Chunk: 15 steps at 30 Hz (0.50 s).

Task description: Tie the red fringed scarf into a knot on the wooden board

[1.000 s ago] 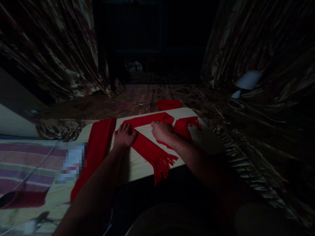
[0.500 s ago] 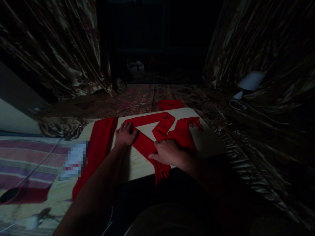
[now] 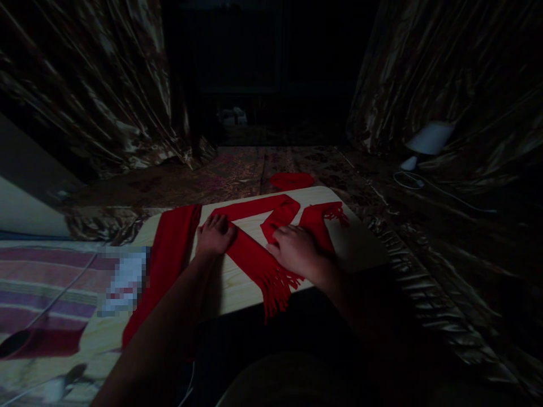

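Note:
A long red scarf [image 3: 250, 249] lies in a zigzag on a pale wooden board [image 3: 237, 282], which looks like a small tabletop. One fringed end hangs toward me past the near edge; the other lies at the far right. My left hand [image 3: 215, 234] rests flat on the scarf's left fold, fingers slightly spread. Over the scarf's middle, above the near fringe, lies my right hand [image 3: 294, 249] with its thumb apart; it hides part of the cloth. A wide red folded cloth [image 3: 169, 254] covers the board's left side, apart from the zigzag.
Beyond the board, a red bundle [image 3: 292, 181] sits on a patterned cover. A white lamp [image 3: 430, 138] with a cord stands at the far right. A blurred white packet [image 3: 125, 282] lies on the left, beside striped bedding [image 3: 46, 277]. Dark curtains [image 3: 119, 85] hang behind.
My right hand has moved up and slightly right, off the near end of the scarf, so more of its fringe shows, spread out. My left hand stays at the fold.

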Available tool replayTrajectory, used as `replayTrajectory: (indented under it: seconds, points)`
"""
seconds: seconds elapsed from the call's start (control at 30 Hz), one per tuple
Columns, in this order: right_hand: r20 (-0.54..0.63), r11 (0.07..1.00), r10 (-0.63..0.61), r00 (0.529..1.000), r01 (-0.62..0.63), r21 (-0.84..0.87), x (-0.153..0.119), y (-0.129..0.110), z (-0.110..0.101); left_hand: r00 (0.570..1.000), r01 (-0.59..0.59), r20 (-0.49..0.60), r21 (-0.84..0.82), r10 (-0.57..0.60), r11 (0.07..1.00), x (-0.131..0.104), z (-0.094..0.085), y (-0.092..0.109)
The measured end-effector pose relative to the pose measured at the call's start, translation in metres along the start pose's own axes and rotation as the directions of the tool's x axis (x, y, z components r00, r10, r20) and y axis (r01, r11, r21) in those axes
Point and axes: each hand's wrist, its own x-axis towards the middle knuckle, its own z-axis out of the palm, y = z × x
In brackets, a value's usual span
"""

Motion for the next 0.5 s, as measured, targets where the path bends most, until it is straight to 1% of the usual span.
replayTrajectory:
  seconds: [0.03, 0.07, 0.17, 0.23, 0.27, 0.3, 0.33, 0.4, 0.47, 0.5]
  points:
    - [0.004, 0.999, 0.037, 0.999, -0.037, -0.013, 0.004, 0.013, -0.004, 1.000, -0.004, -0.009, -0.006, 0.004, 1.000, 0.000, -0.001, 0.000]
    - [0.031, 0.999, 0.041, 0.999, -0.041, -0.020, 0.007, 0.026, -0.007, 1.000, -0.012, -0.023, -0.012, 0.012, 1.000, -0.001, -0.002, 0.000]
    - [0.145, 1.000, -0.013, 0.989, 0.013, 0.006, 0.013, 0.061, -0.010, 0.992, -0.059, -0.110, -0.036, 0.055, 0.998, -0.006, -0.008, 0.002]
    - [0.230, 0.998, -0.041, 0.972, 0.029, 0.058, 0.015, 0.077, -0.009, 0.979, -0.129, -0.168, -0.074, 0.115, 0.989, -0.014, -0.013, 0.011]
    - [0.255, 0.996, -0.046, 0.966, 0.026, 0.082, 0.016, 0.083, -0.007, 0.971, -0.175, -0.182, -0.104, 0.154, 0.979, -0.018, -0.015, 0.018]
    - [0.264, 0.995, -0.047, 0.963, 0.023, 0.094, 0.017, 0.087, -0.005, 0.964, -0.229, -0.172, -0.145, 0.203, 0.963, -0.023, -0.017, 0.028]
    - [0.261, 0.995, -0.050, 0.964, 0.026, 0.095, 0.018, 0.090, -0.003, 0.957, -0.274, -0.150, -0.188, 0.249, 0.943, -0.028, -0.019, 0.040]
    - [0.247, 0.996, -0.072, 0.966, 0.055, 0.076, 0.022, 0.093, 0.003, 0.947, -0.321, -0.108, -0.256, 0.303, 0.912, -0.035, -0.023, 0.067]
    - [0.228, 0.994, -0.099, 0.969, 0.085, 0.068, 0.026, 0.095, 0.008, 0.918, -0.389, -0.045, -0.284, 0.393, 0.876, -0.037, -0.025, 0.093]
    - [0.200, 0.992, -0.111, 0.973, 0.097, 0.080, 0.028, 0.097, 0.010, 0.902, -0.413, 0.000, -0.285, 0.431, 0.865, -0.036, -0.026, 0.104]
